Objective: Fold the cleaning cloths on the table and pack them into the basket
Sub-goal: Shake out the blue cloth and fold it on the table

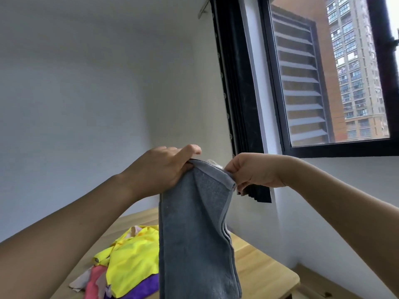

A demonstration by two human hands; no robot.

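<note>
Our left hand [160,169] and right hand [253,172] each pinch a top corner of the grey cloth [194,234] hanging above the table [263,270], so we should match edges before folding.

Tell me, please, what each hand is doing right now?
Left hand: closed on the grey cloth's top left corner.
Right hand: pinching the same cloth's top right corner.

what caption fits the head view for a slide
Both hands hold a grey cloth up above a table's cloth pile.
</note>
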